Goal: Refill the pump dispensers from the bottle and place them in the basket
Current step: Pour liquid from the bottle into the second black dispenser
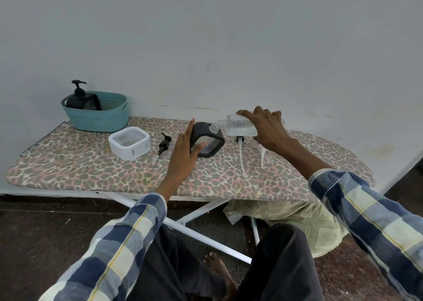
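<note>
1. A black pump dispenser (207,139), pump removed, is held tilted on the leopard-print ironing board (91,170) by the left hand (183,154); its thumb and lower fingers are wrapped round the body, the index finger is stretched up along its side.
2. A clear bottle (240,127), tipped almost level, is gripped from above by the right hand (266,129), fingers curled over it, its open neck just beside the dispenser's mouth.
3. The pour is judged to be in hand. The neck is best kept directly over the mouth and the bottle raised slowly, as little liquid is left in it.
4. The dispenser is better stood upright before it fills, so nothing spills.
5. A loose black pump (163,146) lies to the left, near a white dispenser (129,143).
6. The teal basket (100,117), far left, already holds one black dispenser (79,99).
</note>
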A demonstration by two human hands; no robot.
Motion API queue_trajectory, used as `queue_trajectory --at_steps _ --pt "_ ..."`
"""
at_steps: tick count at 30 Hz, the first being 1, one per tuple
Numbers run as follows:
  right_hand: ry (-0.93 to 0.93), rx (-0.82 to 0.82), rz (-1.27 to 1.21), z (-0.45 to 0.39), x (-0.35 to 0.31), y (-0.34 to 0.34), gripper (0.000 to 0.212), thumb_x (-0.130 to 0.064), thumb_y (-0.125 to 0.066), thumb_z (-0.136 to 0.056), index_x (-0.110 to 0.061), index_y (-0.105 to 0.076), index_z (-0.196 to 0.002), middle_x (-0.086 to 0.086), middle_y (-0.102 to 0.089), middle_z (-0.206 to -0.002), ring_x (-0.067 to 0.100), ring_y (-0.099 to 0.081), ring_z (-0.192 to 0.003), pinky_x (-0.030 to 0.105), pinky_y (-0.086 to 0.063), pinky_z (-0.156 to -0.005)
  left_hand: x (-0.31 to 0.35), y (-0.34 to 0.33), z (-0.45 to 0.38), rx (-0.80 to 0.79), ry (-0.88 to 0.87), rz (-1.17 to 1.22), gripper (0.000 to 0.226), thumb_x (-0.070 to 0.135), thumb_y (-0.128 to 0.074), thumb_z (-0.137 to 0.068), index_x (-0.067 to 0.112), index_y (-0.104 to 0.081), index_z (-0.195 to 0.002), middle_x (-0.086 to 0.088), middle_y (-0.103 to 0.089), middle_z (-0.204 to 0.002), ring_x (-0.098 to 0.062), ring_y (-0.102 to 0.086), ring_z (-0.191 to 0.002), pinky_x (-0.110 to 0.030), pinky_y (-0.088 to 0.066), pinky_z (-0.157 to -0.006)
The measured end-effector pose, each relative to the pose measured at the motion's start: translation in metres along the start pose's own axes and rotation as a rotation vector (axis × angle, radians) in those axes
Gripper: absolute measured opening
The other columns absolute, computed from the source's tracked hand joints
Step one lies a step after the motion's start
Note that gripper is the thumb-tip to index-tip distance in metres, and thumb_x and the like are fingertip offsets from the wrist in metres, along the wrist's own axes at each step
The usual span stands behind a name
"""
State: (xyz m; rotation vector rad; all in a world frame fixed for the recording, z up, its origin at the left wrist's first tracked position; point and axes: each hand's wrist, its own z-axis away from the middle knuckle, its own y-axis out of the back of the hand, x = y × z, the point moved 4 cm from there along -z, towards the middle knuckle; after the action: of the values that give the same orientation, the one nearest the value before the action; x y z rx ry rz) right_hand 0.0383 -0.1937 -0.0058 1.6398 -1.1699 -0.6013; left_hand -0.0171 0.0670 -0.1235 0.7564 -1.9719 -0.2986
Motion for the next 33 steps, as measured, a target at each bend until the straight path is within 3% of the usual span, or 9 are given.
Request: queue_trajectory --at_steps 15,33 --pt "0.013 0.021 0.008 -0.0019 -0.0005 0.0005 0.09 -0.006 -0.08 -0.083 -0.042 -0.038 -0.154 0.008 -0.054 -0.121 0.03 -0.058 -0.104 0.05 -0.035 -0.094 -0.0013 0.0009 -0.0003 0.0 0.005 0.006 0.072 0.053 -0.049 -0.11 0.053 -0.006 -0.168 -0.008 -0.052 -0.14 -0.027 -0.061 -0.119 -0.05 -0.057 -0.098" --pt "0.015 0.027 0.032 -0.0034 -0.001 0.0027 0.088 -0.006 -0.079 -0.084 -0.041 -0.039 -0.154 0.009 -0.055 -0.123 0.031 -0.059 -0.105 0.052 -0.036 -0.097 -0.0027 -0.0002 -0.0011 -0.004 -0.004 -0.002 0.072 0.05 -0.05 -0.111 0.05 -0.007 -0.169 -0.009 -0.051 -0.146 -0.026 -0.06 -0.122 -0.046 -0.057 -0.097"
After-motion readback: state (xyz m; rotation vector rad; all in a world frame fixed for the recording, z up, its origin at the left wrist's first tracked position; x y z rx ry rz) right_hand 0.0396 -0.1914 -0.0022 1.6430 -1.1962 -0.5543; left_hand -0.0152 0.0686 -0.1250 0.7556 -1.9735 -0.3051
